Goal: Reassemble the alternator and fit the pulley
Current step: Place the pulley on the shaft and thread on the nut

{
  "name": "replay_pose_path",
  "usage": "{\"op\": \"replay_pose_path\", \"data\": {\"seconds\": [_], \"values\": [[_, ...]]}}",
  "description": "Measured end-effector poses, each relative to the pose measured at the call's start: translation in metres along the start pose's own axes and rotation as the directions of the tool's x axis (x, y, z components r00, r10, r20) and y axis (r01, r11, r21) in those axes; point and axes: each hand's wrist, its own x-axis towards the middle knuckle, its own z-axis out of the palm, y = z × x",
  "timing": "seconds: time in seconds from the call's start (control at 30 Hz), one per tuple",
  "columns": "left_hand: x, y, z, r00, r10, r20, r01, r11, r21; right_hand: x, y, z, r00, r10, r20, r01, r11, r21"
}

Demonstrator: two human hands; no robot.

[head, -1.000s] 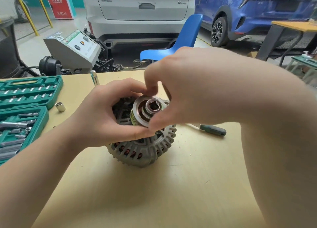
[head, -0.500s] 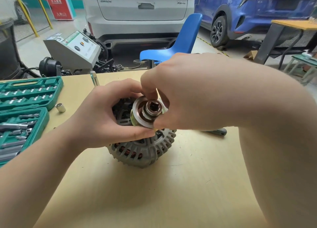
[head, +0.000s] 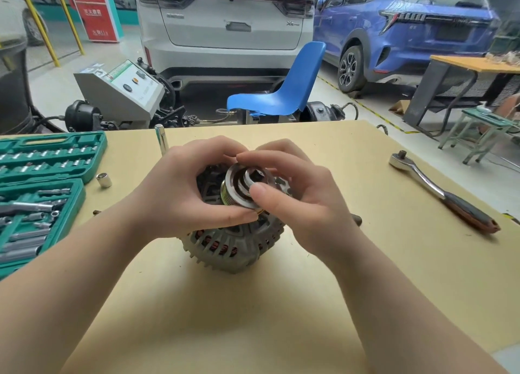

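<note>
The pulley (head: pixel 244 187) sits on top of the alternator (head: pixel 235 241), which stands on its end in the middle of my table (head: pixel 281 317), a bit tilted toward me. My left hand (head: pixel 180 196) curls round the pulley's left side, thumb along the bottom edge and fingers over the top. My right hand (head: pixel 298 202) comes in from the other side with its thumb and forefinger pinched on the small ring-shaped nut (head: pixel 254 176) in the pulley's centre (can't tell how far down it's threaded, my fingers cover part of it). You can see the copper windings through the slots in the grey housing below.

Off to the right the ratchet (head: pixel 441 193) lies flat on the table, well apart from the alternator, head pointing away from me. A dark tool handle (head: pixel 356 219) pokes out just behind my right wrist, mostly hidden. On the left there's the green socket set (head: pixel 42 193), open, both halves full of bits, with one loose socket (head: pixel 104 180) standing just beside it. A chrome bar (head: pixel 161 140) shows behind my left hand.

Past the table edge: a blue chair (head: pixel 281 92), a grey machine (head: pixel 121 92) on the floor, a white car (head: pixel 225 21) and a blue car (head: pixel 408 30).
</note>
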Motion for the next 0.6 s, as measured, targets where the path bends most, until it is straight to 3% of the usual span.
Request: {"op": "replay_pose_path", "data": {"seconds": [0.1, 0.23, 0.4, 0.6], "values": [[-0.002, 0.000, 0.000, 1.000, -0.012, -0.009, 0.012, 1.000, 0.018, -0.001, 0.009, 0.015, 0.995, 0.045, -0.092, -0.027, 0.982, 0.184], [-0.004, 0.000, 0.000, 0.999, -0.044, -0.022, 0.045, 0.999, 0.006, -0.002, 0.010, 0.029, 0.974, 0.089, -0.208, -0.040, 0.972, 0.231], [-0.005, -0.002, 0.001, 0.998, -0.054, -0.026, 0.054, 0.999, -0.004, -0.008, 0.018, 0.025, 0.982, -0.003, -0.187, 0.043, 0.976, 0.212], [-0.005, -0.003, 0.000, 0.998, -0.050, -0.027, 0.050, 0.998, 0.024, -0.004, 0.022, 0.027, 0.964, 0.087, -0.250, -0.016, 0.962, 0.272]]}}
